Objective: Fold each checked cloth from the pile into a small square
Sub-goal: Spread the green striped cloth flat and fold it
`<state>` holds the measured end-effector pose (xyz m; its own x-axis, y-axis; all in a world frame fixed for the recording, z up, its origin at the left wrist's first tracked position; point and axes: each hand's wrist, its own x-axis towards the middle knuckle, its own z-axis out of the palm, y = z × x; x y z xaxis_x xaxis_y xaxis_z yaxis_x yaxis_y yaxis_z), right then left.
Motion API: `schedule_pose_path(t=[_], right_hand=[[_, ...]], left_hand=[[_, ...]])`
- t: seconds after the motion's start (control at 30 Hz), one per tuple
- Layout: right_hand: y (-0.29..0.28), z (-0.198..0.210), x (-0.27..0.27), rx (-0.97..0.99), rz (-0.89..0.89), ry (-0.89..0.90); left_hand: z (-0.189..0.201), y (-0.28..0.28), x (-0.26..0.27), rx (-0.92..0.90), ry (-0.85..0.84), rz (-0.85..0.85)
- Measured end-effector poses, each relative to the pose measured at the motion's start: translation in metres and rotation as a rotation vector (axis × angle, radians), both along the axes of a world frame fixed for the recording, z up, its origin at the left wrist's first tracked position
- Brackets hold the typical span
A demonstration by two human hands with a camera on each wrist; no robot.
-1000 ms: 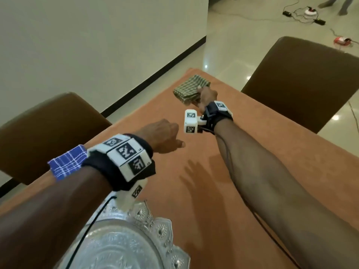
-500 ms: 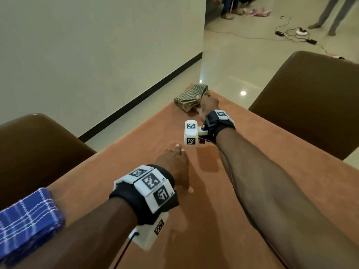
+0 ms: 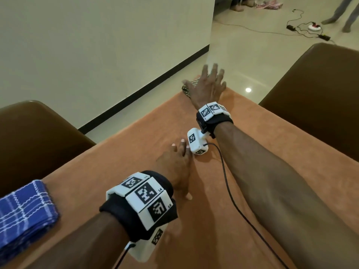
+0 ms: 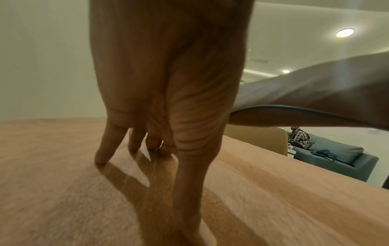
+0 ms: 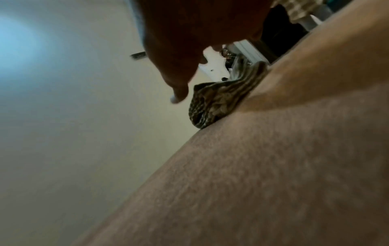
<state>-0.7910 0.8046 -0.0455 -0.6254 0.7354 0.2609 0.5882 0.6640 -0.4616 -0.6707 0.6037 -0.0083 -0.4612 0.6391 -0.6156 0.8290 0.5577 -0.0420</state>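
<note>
A folded green checked cloth [image 3: 186, 89] lies at the far corner of the orange-covered table [image 3: 272, 144], mostly hidden behind my right hand [image 3: 208, 84]. That hand hovers over it with fingers spread and holds nothing. In the right wrist view the folded cloth [image 5: 219, 99] sits on the table just beyond my thumb. My left hand [image 3: 178, 160] rests on the table's middle, fingertips [image 4: 101, 159] touching the covering, and it holds nothing. A folded blue checked cloth [image 3: 23, 212] lies at the near left edge.
Brown chairs stand at the left [image 3: 38, 140] and far right [image 3: 318, 94] of the table. A wall [image 3: 97, 45] runs along the left. Cables [image 3: 308, 30] and people's legs [image 3: 345, 12] are on the floor far back.
My right hand has let go of the green cloth at the far corner and spread its fingers above it. My left hand moved slightly forward on the table.
</note>
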Motion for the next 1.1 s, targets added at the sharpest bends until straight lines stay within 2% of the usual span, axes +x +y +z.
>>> schedule_pose_path(t=[0.07,0.17,0.33,0.6,0.73,0.9,1.0,1.1], right_hand=[[0.001,-0.005,-0.004,0.034,0.151,-0.226],[0.009,-0.016,-0.006,-0.097,0.198,-0.373],[0.017,-0.016,-0.004,-0.107,0.290,-0.409],[0.021,-0.011,0.000,-0.091,0.337,-0.473],[0.018,0.010,0.009,0.037,0.365,-0.436],[-0.038,0.036,0.060,-0.083,0.359,-0.295],[-0.083,0.032,0.118,-0.196,0.333,-0.245],[-0.118,0.033,0.179,-0.270,0.312,-0.225]], left_hand=[[-0.001,-0.001,0.001,0.005,-0.001,0.004],[-0.002,-0.002,0.000,0.022,-0.019,0.018],[-0.004,-0.004,-0.003,0.027,-0.037,0.011],[-0.007,-0.006,-0.004,0.043,-0.047,0.015],[-0.009,-0.009,-0.004,0.060,-0.048,0.032],[-0.004,-0.005,-0.003,0.050,-0.035,0.081],[0.004,-0.007,0.004,0.038,0.007,0.101],[0.028,-0.021,0.027,0.049,0.014,0.145]])
